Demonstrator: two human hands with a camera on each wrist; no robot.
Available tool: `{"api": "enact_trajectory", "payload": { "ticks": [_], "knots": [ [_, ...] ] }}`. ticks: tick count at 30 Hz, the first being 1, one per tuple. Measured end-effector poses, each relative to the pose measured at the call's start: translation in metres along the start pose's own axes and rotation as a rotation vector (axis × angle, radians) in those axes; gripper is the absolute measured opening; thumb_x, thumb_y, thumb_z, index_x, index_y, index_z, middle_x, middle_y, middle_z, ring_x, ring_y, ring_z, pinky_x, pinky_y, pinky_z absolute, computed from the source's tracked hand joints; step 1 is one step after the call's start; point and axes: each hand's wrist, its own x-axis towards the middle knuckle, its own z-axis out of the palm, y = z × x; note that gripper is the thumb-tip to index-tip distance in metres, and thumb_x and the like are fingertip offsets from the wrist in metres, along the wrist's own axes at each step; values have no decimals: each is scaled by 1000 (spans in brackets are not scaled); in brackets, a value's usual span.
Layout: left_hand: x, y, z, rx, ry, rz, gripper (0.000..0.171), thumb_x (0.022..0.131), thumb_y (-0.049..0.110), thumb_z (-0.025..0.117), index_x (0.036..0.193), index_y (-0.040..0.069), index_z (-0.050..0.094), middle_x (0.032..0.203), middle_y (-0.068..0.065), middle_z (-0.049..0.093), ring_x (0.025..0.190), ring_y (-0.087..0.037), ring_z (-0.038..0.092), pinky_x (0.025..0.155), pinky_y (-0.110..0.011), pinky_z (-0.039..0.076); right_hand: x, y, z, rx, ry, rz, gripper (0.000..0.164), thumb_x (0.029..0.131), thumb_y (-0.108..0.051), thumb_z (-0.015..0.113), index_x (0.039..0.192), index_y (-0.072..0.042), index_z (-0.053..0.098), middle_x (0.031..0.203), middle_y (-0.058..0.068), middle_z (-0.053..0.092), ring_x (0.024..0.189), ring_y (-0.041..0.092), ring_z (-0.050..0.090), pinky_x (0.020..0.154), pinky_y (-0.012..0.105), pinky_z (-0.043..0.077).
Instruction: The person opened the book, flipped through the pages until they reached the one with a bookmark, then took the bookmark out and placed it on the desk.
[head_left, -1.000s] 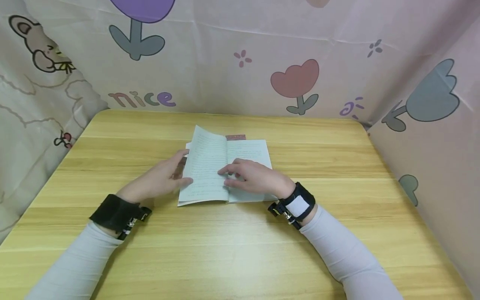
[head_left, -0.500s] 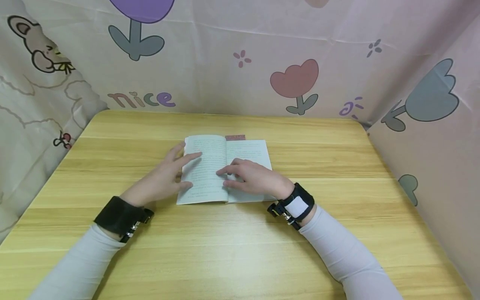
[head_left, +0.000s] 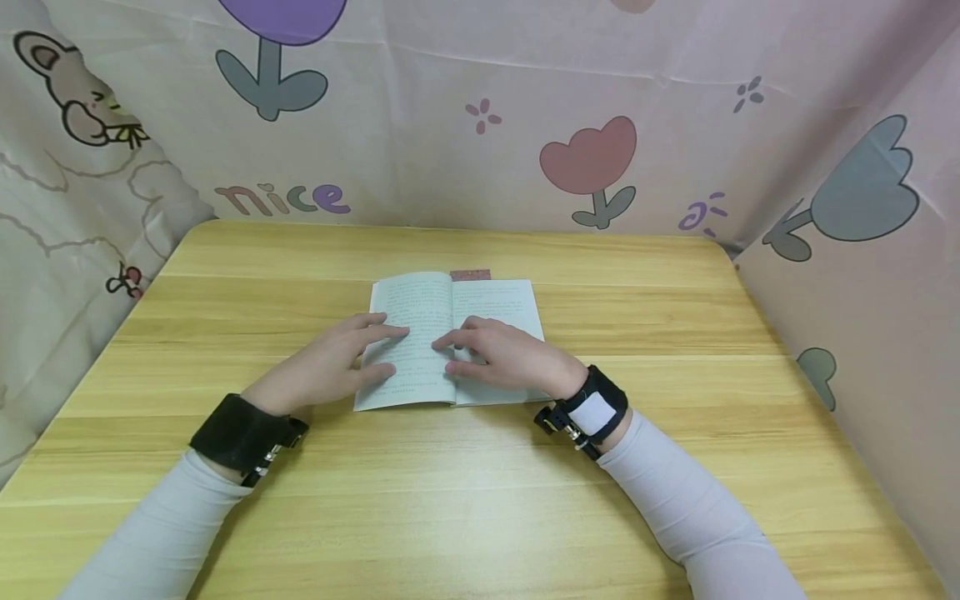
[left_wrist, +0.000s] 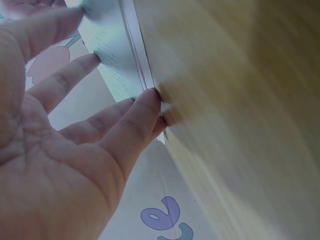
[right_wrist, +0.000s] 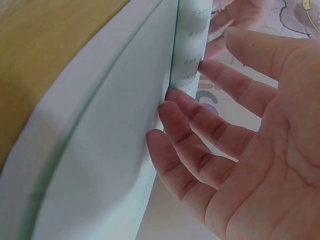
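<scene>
An open book (head_left: 420, 300) with pale green printed pages lies on the wooden table. My left hand (head_left: 330, 362) rests over its left page, fingers spread and fairly straight. In the left wrist view that hand (left_wrist: 75, 125) has its fingertips on the page and along the book's outer edge. Across the right page lies my right hand (head_left: 513, 357), its index finger reaching to the spine. The right wrist view shows this hand (right_wrist: 240, 135) with gently bent fingers touching the page (right_wrist: 115, 115) near the fold.
A reddish-brown strip (head_left: 471, 275) sticks out past the book's top edge. The wooden table (head_left: 480, 500) extends around the book. A printed curtain (head_left: 450, 125) with flowers and lettering stands behind and at both sides. Each wrist wears a black strap with a camera.
The raised left page has come down flat onto the left side. My left hand moved from the page's outer edge onto its surface. The right hand stayed nearly still.
</scene>
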Motion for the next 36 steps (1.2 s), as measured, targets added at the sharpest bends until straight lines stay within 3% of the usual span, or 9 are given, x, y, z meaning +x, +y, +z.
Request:
{"api": "enact_trajectory", "payload": {
  "ticks": [16,26,32,36],
  "knots": [
    [1,4,4,18,-3,0,58,89,30,69,141,12,53,145,-25,37,129,-43,36,97,-60,34,-2,1,0,22,-11,10,43,97,-42,54,135,-21,58,102,-3,55,82,12,52,68,22,44],
    [2,5,2,21,-6,9,59,89,29,70,141,9,52,147,-21,37,130,-41,36,99,-57,34,-1,2,-6,64,-15,-10,42,97,-39,56,134,-19,59,106,-2,57,90,13,54,73,22,45],
    [2,5,2,18,-17,15,59,89,29,69,141,8,51,147,-21,36,130,-40,36,100,-57,33,-3,5,-14,78,13,4,42,97,-38,56,133,-17,59,108,-1,58,91,7,54,75,21,45],
    [2,4,1,10,-27,10,59,90,29,68,142,8,50,148,-20,35,131,-40,35,100,-57,33,-5,11,-22,78,54,17,44,97,-38,56,134,-15,59,110,2,59,90,11,54,74,23,46]
  ]
}}
